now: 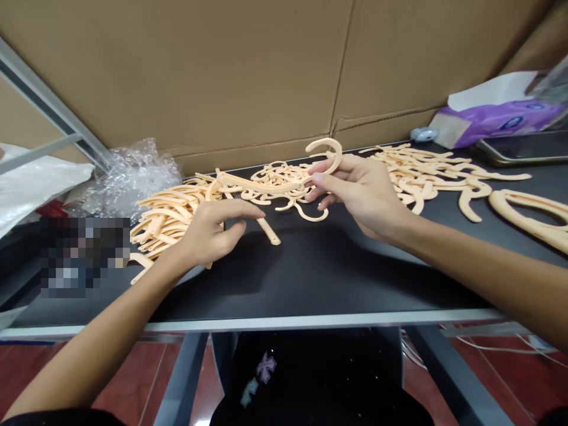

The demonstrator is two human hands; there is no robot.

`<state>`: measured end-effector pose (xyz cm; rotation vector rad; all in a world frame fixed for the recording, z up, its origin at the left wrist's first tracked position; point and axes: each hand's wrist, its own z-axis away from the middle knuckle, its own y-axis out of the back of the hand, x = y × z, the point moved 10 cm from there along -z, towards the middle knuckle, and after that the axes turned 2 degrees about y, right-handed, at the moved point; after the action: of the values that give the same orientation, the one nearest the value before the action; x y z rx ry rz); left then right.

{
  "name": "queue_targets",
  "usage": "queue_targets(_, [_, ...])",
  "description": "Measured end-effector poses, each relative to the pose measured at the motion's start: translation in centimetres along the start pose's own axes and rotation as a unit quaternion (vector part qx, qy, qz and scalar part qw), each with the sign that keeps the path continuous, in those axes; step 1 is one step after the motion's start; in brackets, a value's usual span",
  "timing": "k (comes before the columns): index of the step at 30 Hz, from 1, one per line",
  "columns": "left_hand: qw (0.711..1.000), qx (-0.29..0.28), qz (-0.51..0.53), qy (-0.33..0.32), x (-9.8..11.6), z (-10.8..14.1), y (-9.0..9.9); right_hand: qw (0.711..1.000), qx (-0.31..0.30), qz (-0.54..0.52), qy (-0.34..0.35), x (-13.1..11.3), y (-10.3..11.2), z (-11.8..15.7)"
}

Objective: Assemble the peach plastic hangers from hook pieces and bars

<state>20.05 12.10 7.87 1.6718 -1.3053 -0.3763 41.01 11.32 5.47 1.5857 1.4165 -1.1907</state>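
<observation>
My right hand (366, 192) is closed, thumb and fingers pinching a peach-coloured plastic hanger piece just below its hook. The hook (337, 155) curves up above the fingers, and a slightly bowed arm (261, 184) stretches left from the grip, raised over the table. My left hand (213, 228) is beside the left pile, its index finger stretched out and its thumb apart from it. Just past that fingertip a straight peach strip (270, 232) slants down; its upper end is hidden, and I cannot tell whether the finger touches it.
Curved arms lie in a pile (166, 207) on the left, loose hooks (277, 174) behind, more pieces (421, 174) on the right. A looped hanger part (528, 216) lies far right. Clear plastic wrap (128, 177), a purple tissue pack (501, 121) and a phone-like slab (528, 149) flank the cardboard wall (222, 71).
</observation>
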Motion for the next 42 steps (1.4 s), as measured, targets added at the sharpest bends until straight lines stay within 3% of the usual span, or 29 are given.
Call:
queue_targets(3, [0.998, 0.017, -0.05, -0.017, -0.4, 0.0, -0.2, 1.0, -0.012, -0.007, 0.005, -0.2, -0.4, 0.1])
queue_targets(7, [0.992, -0.058, -0.111, -0.028, -0.6, 0.0, -2.4, 0.999, -0.036, -0.026, 0.009, -0.4, -1.0, 0.4])
queue_targets(9, [0.994, -0.076, -0.075, -0.028, 0.1, 0.0, -3.0, 0.998, -0.045, -0.04, 0.002, -0.2, -1.4, 0.6])
queue_targets(18, [0.994, -0.04, 0.1, 0.001, 2.1, 0.2, -2.6, 0.987, -0.147, -0.063, -0.014, 0.2, -4.3, 2.5])
queue_targets(25, [0.992, -0.043, 0.118, 0.013, 2.4, 0.3, -2.9, 0.967, -0.212, -0.132, -0.043, 0.5, -5.6, 3.2])
queue_targets(30, [0.989, -0.072, 0.124, 0.044, 2.2, 0.0, -3.4, 0.967, -0.228, -0.104, -0.052, 0.8, -6.0, 3.5])
queue_targets(38, [0.971, 0.026, 0.184, 0.149, 0.4, 0.0, -1.7, 0.978, -0.204, -0.02, -0.04, 1.0, -5.6, 3.0])
queue_targets(42, [0.925, 0.103, 0.309, 0.196, -1.8, 0.2, -1.0, 0.965, -0.186, 0.185, 0.022, 0.6, -4.5, 2.5])
